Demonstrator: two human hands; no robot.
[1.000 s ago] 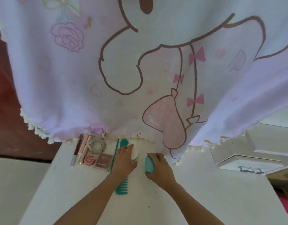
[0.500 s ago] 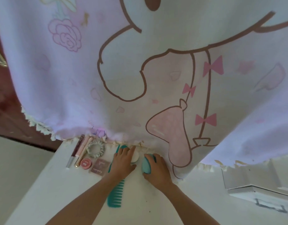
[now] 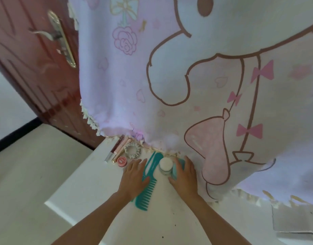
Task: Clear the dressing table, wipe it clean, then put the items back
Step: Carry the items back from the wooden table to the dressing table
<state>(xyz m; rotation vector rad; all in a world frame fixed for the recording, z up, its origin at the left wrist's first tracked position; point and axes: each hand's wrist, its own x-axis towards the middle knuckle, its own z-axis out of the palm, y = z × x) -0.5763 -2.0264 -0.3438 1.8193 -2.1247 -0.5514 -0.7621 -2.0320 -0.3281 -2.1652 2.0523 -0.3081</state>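
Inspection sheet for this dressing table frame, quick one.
Surface: white table, dark specks near the front.
Job's things: teal comb, white-lidded jar, red tin, scrunchie, two tubes, along the back edge.
Clutter: nothing seen.
Hands: left hand flat, thumb on the comb; right hand over a teal object, grip unclear.
Cables: nothing seen.
Surroundings: printed cloth hanging over the back; red door left.

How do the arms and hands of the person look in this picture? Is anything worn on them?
Both arms are bare as far as the picture shows them: no sleeve reaches the left forearm or the right forearm. The left hand and the right hand wear no glove. No ring, watch or bracelet shows on the fingers or wrists. No markings are visible.
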